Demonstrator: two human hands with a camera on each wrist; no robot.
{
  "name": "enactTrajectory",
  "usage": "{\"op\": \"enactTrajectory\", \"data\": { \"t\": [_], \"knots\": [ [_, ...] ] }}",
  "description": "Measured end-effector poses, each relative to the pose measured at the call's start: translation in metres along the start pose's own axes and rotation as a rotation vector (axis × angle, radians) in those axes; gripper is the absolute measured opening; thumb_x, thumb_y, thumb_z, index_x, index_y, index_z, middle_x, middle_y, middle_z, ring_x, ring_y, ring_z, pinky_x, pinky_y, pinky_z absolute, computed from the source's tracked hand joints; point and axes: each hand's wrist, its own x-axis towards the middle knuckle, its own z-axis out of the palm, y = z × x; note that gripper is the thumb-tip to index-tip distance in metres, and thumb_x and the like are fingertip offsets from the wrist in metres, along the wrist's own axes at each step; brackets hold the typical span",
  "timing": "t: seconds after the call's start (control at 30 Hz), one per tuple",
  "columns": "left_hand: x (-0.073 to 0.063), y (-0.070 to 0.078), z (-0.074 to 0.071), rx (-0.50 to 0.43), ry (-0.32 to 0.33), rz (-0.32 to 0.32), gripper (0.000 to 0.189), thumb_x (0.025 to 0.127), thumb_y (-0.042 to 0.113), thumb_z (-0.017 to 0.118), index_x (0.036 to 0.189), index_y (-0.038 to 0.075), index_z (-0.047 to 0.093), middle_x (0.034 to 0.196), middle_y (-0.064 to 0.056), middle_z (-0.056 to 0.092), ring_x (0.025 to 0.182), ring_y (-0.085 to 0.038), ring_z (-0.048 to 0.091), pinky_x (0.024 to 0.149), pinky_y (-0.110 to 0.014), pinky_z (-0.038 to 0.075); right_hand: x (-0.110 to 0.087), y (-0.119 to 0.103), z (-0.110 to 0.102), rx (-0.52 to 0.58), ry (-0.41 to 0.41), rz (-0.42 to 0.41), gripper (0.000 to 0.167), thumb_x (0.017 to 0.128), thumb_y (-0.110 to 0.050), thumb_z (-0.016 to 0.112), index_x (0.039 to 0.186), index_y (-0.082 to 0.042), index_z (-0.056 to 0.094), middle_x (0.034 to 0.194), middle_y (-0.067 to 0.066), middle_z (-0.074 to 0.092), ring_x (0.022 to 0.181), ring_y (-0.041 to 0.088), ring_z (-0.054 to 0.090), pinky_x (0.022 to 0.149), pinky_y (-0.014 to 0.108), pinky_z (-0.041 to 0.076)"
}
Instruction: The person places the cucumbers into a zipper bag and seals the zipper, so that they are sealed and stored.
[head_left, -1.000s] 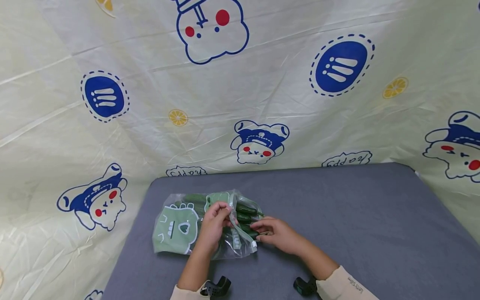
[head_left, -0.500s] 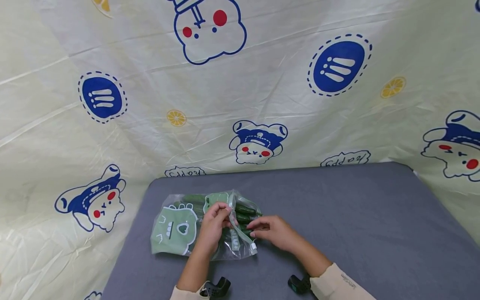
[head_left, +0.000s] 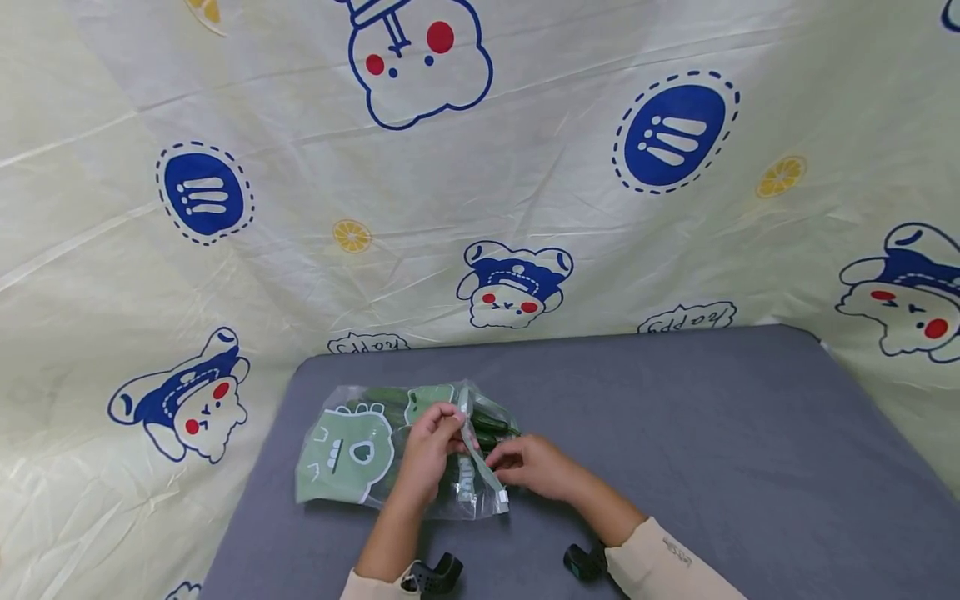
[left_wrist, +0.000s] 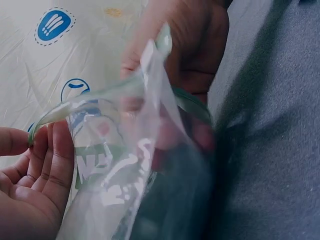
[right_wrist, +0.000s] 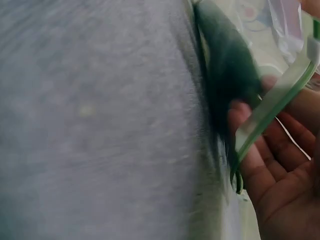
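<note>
A clear zip bag (head_left: 348, 458) with green cartoon print lies on its side, with several cucumbers (head_left: 491, 422) in it and its mouth facing right. Thumb and fingers of my left hand (head_left: 429, 446) pinch the rim of the mouth, as the left wrist view also shows. My right hand (head_left: 536, 468) is at the mouth, its fingertips (right_wrist: 240, 110) reaching past the green zip strip (right_wrist: 272, 107) against the end of a dark cucumber (right_wrist: 227, 55). In the left wrist view, the right hand's fingers are partly hidden behind the plastic.
The bag rests on a grey cloth-covered table (head_left: 675, 433). A pale printed sheet (head_left: 420, 183) hangs behind and beside it. A black wrist device (head_left: 435, 575) sits on the left wrist, and another black device (head_left: 583, 562) on the right.
My right hand has moved left toward the bag's mouth, and the lowest cucumber has slid farther inside. The bag has shifted slightly left. My left hand keeps its pinch on the rim.
</note>
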Motion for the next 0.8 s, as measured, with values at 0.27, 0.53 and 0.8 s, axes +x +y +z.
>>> {"op": "enactTrajectory", "data": {
  "t": [0.27,0.53,0.8],
  "knots": [
    [-0.001,0.002,0.003,-0.006,0.004,0.022,0.012,0.101,0.010,0.055,0.103,-0.001,0.056,0.074,0.002,0.059,0.064,-0.013,0.066,0.065,-0.023,0.055,-0.010,0.003,-0.004,0.056,0.047,-0.013,0.019,0.100,-0.018,0.063,0.112,-0.008,0.074,0.108,0.010,0.075,0.090,0.009,0.069,0.073,0.023,0.055],
    [0.001,0.014,0.005,-0.017,0.027,0.047,0.012,0.101,0.008,0.052,0.102,-0.003,0.055,0.075,0.000,0.058,0.062,-0.013,0.062,0.063,-0.024,0.053,-0.027,0.006,-0.024,0.135,0.176,-0.049,0.024,0.101,-0.011,0.060,0.116,0.005,0.069,0.110,0.023,0.072,0.099,0.031,0.072,0.085,0.034,0.061],
    [0.004,0.030,0.007,-0.016,-0.015,0.086,0.013,0.102,0.008,0.052,0.103,-0.005,0.054,0.075,0.001,0.057,0.064,-0.012,0.061,0.066,-0.024,0.053,-0.036,0.007,-0.041,0.130,0.241,-0.039,0.027,0.102,-0.013,0.058,0.117,0.007,0.067,0.111,0.026,0.071,0.100,0.037,0.072,0.088,0.039,0.060]
  ]
}}
